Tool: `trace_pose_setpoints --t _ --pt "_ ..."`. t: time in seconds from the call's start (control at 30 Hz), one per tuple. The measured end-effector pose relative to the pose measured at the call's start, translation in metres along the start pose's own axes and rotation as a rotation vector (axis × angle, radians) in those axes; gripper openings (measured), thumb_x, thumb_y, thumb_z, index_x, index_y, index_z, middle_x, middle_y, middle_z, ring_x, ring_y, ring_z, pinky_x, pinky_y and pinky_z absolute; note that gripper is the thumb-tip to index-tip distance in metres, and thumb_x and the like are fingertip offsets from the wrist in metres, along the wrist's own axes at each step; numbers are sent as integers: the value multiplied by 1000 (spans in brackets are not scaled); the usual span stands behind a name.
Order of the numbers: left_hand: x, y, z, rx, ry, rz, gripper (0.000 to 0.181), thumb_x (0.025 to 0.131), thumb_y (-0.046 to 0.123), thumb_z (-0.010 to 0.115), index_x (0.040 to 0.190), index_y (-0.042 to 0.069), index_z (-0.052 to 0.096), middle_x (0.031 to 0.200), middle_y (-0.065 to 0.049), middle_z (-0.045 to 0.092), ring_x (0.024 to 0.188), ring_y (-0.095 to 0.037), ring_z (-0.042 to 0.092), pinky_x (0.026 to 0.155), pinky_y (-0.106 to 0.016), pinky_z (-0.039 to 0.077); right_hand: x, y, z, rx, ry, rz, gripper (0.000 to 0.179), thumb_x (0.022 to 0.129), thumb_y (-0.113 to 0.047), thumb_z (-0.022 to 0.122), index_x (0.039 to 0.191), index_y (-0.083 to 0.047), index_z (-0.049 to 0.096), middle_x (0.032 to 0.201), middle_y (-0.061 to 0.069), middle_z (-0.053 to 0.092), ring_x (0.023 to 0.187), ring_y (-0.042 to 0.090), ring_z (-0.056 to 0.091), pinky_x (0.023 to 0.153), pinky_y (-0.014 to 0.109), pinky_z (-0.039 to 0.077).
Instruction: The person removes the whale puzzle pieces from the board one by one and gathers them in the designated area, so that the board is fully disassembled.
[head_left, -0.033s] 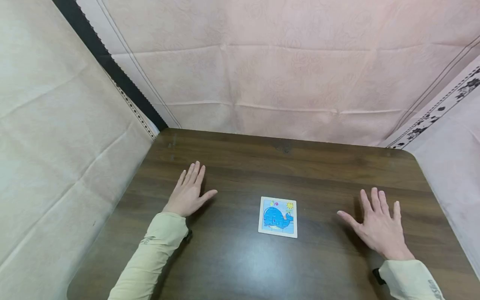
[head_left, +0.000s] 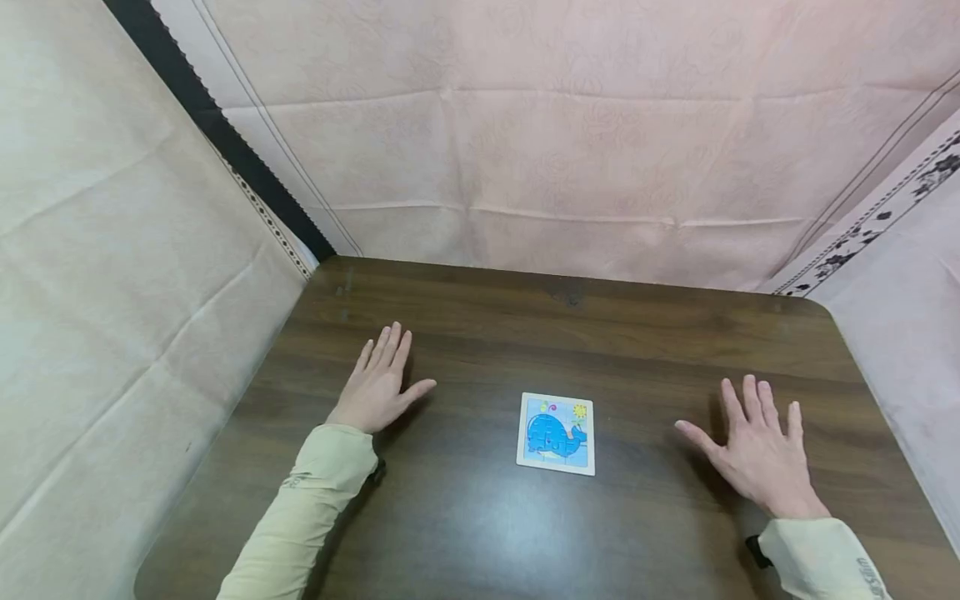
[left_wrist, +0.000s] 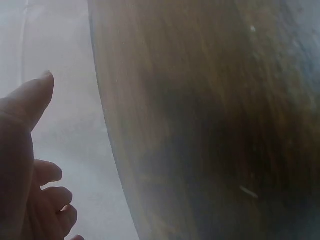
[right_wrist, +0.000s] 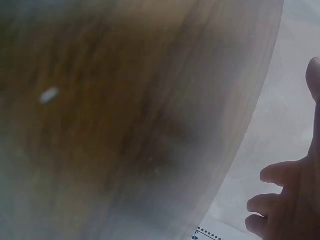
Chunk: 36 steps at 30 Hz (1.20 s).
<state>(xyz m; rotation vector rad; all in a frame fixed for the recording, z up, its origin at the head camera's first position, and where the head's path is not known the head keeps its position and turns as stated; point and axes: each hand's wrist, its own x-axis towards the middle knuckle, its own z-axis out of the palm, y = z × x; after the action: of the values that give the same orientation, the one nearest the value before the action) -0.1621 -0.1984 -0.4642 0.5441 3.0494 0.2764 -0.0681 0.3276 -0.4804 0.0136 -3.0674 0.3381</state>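
Note:
A small square whale jigsaw puzzle (head_left: 557, 435) with a pale border lies flat on the dark wooden table (head_left: 465, 350), between the two hands. Its picture has a blue whale and a yellow sun. To its left, the left hand (head_left: 377, 385) is held palm down with fingers straight and thumb spread, holding nothing. On the other side, the right hand (head_left: 761, 454) has its fingers spread, also holding nothing. Both stay apart from the puzzle. The left wrist view shows the thumb (left_wrist: 37, 100) and fingertips; the right wrist view shows fingers (right_wrist: 280, 175) at the right edge.
Pale cloth (head_left: 570, 150) hangs behind the table's far edge, with more cloth at the left (head_left: 112, 292) and right (head_left: 907, 350). A dark strip (head_left: 225, 129) runs down the left corner. Light reflects off the tabletop near the front.

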Motion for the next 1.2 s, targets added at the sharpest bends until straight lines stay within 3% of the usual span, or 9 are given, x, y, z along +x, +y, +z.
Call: trace_pose_setpoints --t 0.1,0.2,0.33,0.43,0.57,0.67,0.8,1.0,1.2 --pt "0 8 0 -19 3 16 91 94 65 41 154 2 15 161 -15 2 148 -27 -2 116 -47 4 0 -2 -1 5 -2 5 98 90 -68 47 151 4 22 154 35 9 144 44 -7 105 62 -17" --pt "-2 29 2 -66 12 53 87 94 60 50 153 1 24 159 -20 14 146 -33 13 115 -48 13 -1 -10 -2 21 4 3 98 89 -68 48 152 3 22 154 35 8 144 44 -6 105 61 -18" --pt "-2 68 13 -118 10 132 86 88 57 62 150 3 34 136 -18 43 119 -31 43 101 -43 35 0 -30 0 72 25 -20 97 89 -66 52 151 3 24 154 34 11 144 46 0 108 60 -14" --pt "-3 94 25 -122 -40 193 88 85 61 63 150 7 37 109 -6 44 94 -21 40 82 -33 35 0 -52 4 135 19 -39 95 88 -64 56 150 2 28 153 33 16 142 49 8 109 64 -3" --pt "-3 118 41 -166 -134 228 91 84 65 61 151 10 34 95 1 38 85 -15 33 74 -28 31 2 -83 10 190 -17 -58 92 86 -61 62 149 0 32 153 29 21 139 50 16 104 69 12" --pt "-4 124 51 -217 -168 208 93 82 66 62 153 14 32 93 3 37 84 -15 33 73 -28 31 4 -104 16 205 -57 -90 88 85 -56 67 148 -3 35 153 27 23 139 48 19 103 69 17" --pt "-4 126 62 -235 -153 167 94 81 68 62 154 19 29 93 4 38 82 -14 33 73 -28 29 6 -126 26 222 -97 -159 86 83 -51 72 146 -5 39 152 24 28 138 45 24 103 67 21" --pt "-1 130 71 -193 -104 173 95 80 74 57 155 23 27 91 3 38 80 -14 32 70 -28 27 9 -145 37 205 -118 -260 87 78 -52 76 145 -7 44 151 20 33 135 40 30 100 64 30" --pt "3 132 71 -119 -102 184 93 80 76 54 154 27 27 89 2 33 78 -15 30 68 -28 25 14 -158 40 200 -135 -290 87 74 -52 79 143 -9 47 150 19 35 134 40 32 99 63 33"
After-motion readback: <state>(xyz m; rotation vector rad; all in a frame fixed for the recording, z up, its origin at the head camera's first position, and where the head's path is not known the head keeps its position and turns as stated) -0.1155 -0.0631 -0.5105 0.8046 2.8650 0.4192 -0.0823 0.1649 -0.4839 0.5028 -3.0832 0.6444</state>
